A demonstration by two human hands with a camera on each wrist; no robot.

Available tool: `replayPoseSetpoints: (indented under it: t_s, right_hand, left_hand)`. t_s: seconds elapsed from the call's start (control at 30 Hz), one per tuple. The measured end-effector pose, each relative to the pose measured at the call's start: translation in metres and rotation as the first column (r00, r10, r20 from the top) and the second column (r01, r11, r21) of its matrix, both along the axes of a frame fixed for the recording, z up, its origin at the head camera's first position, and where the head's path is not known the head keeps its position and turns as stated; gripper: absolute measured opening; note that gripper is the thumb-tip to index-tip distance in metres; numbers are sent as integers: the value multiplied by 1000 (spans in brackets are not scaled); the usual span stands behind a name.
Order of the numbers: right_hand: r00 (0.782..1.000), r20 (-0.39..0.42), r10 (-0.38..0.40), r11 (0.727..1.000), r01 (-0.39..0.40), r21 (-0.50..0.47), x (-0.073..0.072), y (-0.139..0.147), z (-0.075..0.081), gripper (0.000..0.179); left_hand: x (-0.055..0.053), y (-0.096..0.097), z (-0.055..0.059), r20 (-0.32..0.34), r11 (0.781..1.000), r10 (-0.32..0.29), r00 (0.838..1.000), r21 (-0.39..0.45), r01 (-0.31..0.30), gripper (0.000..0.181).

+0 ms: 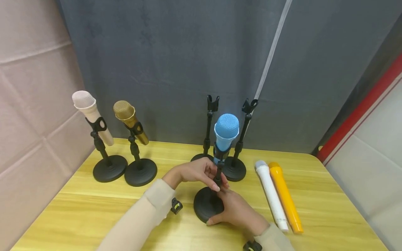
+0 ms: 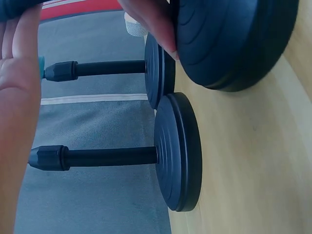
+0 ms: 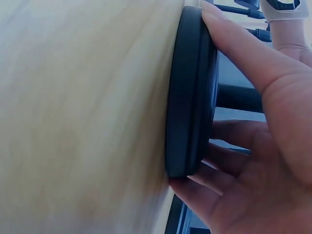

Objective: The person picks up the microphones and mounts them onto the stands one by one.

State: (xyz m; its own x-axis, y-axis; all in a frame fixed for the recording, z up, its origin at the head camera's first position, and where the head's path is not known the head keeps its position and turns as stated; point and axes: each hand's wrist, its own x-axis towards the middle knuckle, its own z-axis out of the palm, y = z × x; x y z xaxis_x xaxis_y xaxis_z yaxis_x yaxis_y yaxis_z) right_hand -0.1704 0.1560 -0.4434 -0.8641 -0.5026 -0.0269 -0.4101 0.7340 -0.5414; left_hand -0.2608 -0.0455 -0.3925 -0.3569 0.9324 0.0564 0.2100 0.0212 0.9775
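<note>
A blue microphone sits tilted in the clip of a black desk stand, whose round base is in front of me. My left hand holds the upper part of this stand's pole with its fingers and thumb, just below the microphone. Lower down, my right hand grips the rim of the base. In the right wrist view its thumb and fingers span the base, which appears very close to or on the tabletop. The left palm shows at the edge of the left wrist view.
Behind are two stands with bare clips. At left, a white microphone and a gold microphone sit on stands. White and orange microphones lie on the wooden table at right. A grey curtain hangs behind.
</note>
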Motion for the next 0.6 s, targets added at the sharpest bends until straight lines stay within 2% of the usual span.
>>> replayPoseSetpoints:
  t_s: [0.33,0.47,0.6]
  right_hand:
    - [1000,22,-5,1000,5,2,0,-1,1,110]
    - [1000,24,-5,1000,5,4,0,-1,1,109]
    - [1000,24,-8,1000,8,3,0,-1,1,109]
  left_hand:
    - [3,1,2,13,998,54,998,-17,-53,29]
    - [7,0,3,-2,994,104,995,-23,-104,27]
    - [14,-1,1,-30,984,175,984,-19,-175,23]
